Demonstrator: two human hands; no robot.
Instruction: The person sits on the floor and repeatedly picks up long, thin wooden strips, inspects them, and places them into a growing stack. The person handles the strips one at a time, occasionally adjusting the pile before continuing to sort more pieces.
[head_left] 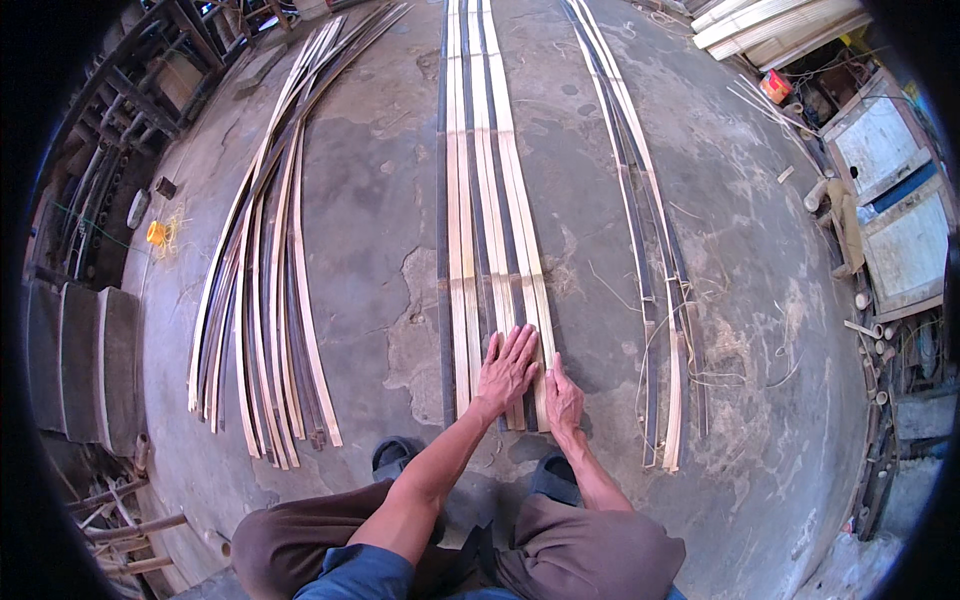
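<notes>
Long pale and dark bamboo strips [490,230] lie centred on the concrete floor [380,200]; left hand [507,368] and right hand [563,396] press flat, fingers spread, grasping nothing. Uneven pressure could skew the near ends.

Head view: single wide fisheye, worn high, facing steeply down and forward over the crouched person's knees; concrete floor [400,200] close below, straight edges bowing at the dark rim.
</notes>
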